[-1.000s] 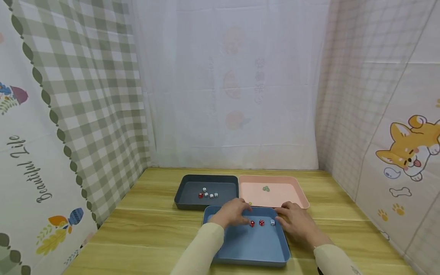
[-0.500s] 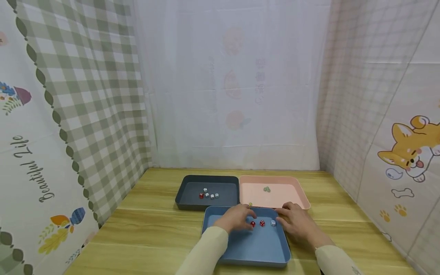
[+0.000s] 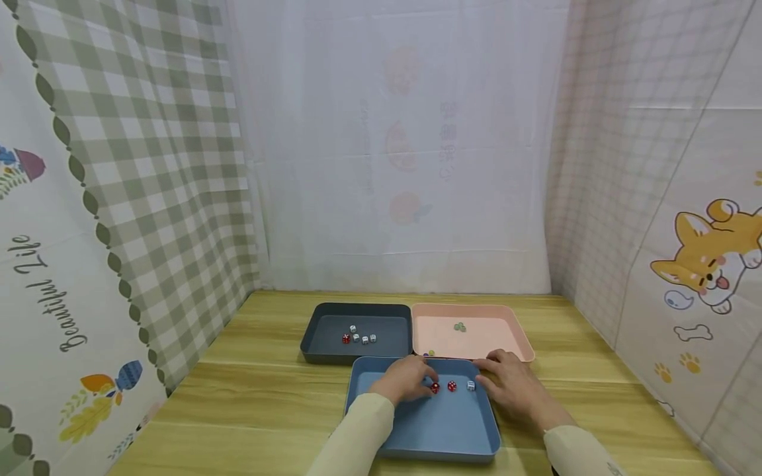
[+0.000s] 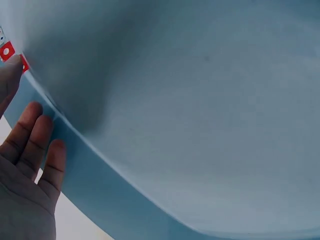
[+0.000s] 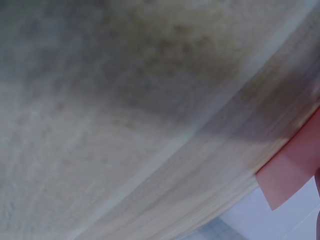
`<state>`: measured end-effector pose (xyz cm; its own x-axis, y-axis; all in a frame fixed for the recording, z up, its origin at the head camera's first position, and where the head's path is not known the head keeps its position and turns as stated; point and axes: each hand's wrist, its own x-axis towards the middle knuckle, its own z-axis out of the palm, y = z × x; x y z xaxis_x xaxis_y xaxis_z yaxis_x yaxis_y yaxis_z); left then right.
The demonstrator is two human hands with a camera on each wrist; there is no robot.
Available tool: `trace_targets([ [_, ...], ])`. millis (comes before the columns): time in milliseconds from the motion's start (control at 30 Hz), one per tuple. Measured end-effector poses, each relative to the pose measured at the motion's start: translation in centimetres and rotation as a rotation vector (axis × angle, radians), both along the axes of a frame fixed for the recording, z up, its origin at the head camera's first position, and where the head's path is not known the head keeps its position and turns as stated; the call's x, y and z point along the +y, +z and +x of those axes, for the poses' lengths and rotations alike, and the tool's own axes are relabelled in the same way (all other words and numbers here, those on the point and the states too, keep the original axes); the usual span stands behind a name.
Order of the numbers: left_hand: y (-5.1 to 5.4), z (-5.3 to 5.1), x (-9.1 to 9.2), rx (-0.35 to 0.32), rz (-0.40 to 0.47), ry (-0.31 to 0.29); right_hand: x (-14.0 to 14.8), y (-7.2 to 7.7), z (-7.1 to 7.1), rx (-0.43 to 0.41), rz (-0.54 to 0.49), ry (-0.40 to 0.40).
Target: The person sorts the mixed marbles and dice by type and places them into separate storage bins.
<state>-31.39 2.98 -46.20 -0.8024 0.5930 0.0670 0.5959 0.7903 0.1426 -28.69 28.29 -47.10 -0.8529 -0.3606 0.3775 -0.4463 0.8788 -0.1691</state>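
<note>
Inside a blue tray [image 3: 440, 430], my left hand [image 3: 401, 381] pinches a red die [image 3: 435, 388] between thumb and index finger. The left wrist view shows the thumb [image 4: 12, 70] against the red die [image 4: 24, 64], with the other fingers extended over the tray's side. To its right sit another red die [image 3: 452, 386] and a white die [image 3: 471, 385]. My right hand [image 3: 512, 387] rests at the tray's far right corner, fingers on the rim; the right wrist view does not show its grasp.
Behind stands a dark tray [image 3: 315, 350] with several white dice [image 3: 365, 340] and one red die [image 3: 346, 338]. Beside it, a pink tray [image 3: 500, 330] holds small green pieces [image 3: 460, 327] and a yellowish piece [image 3: 431, 353]. Cloth walls surround the wooden table [image 3: 262, 383].
My left index finger has come down closer to the thumb, around the red die. The right hand stays at the tray's corner. The view has shifted slightly.
</note>
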Motion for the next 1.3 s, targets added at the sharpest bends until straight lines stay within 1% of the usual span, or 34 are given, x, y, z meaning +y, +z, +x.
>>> trace_targets([
  [133, -0.2, -0.1, 0.1, -0.003, 0.016, 0.0, -0.1, -0.1, 0.1, 0.018, -0.005, 0.006],
  [267, -0.4, -0.1, 0.2, 0.008, 0.039, -0.004, 0.0, -0.1, 0.2, 0.029, -0.005, 0.012],
  [433, -0.5, -0.1, 0.3, 0.008, 0.058, 0.003, 0.0, -0.1, 0.2, 0.006, 0.001, 0.0],
  [600, -0.4, -0.4, 0.0, 0.001, 0.109, 0.018, 0.1, 0.0, 0.1, -0.007, -0.003, -0.003],
  [800, 0.5, -0.6, -0.5, -0.024, 0.184, 0.001, 0.3, -0.1, -0.1, -0.015, -0.006, -0.012],
  [933, 1.2, -0.9, -1.0, -0.042, 0.208, 0.016, 0.3, -0.1, -0.1, -0.032, 0.0, -0.015],
  [1133, 2.0, -1.9, -2.3, -0.003, 0.203, 0.027, 0.1, 0.0, 0.0, -0.045, 0.006, -0.021],
  [1300, 2.9, -2.6, -4.2, -0.005, 0.218, 0.084, 0.0, 0.1, 0.0, -0.037, 0.004, -0.019],
])
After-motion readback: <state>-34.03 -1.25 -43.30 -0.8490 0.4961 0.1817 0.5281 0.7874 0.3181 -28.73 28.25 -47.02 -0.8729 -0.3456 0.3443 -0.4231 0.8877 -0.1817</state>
